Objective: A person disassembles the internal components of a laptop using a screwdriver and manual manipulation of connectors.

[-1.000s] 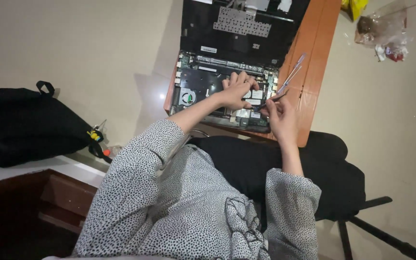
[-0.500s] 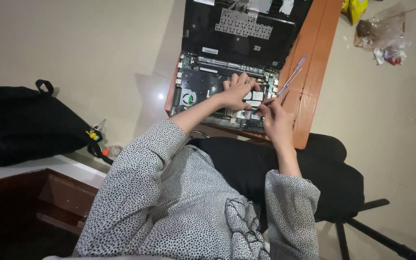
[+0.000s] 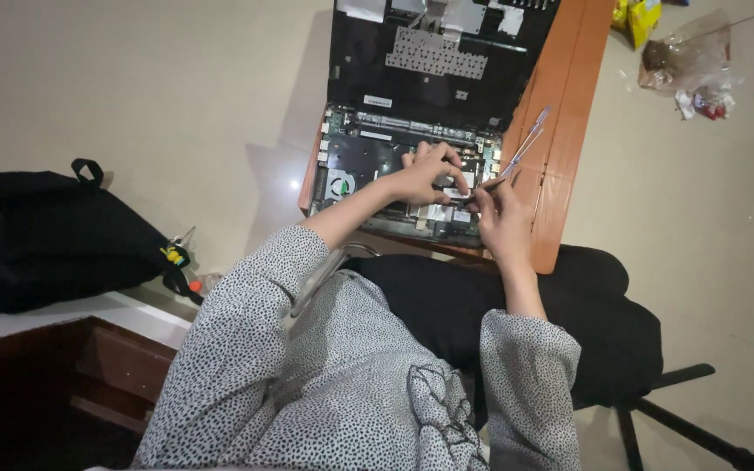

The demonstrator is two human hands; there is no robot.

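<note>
Left hand (image 3: 425,173) touches laptop (image 3: 377,157); right hand (image 3: 497,205) grips tweezers (image 3: 521,144).

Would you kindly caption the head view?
Both hands, left and right holding tweezers, work inside an opened laptop.

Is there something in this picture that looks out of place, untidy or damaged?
Yes. The laptop lies opened up on an orange board, circuit boards and fan bare, while the left hand and right hand work inside with tweezers. A crumpled plastic bag and small wrappers lie scattered on the floor.
</note>
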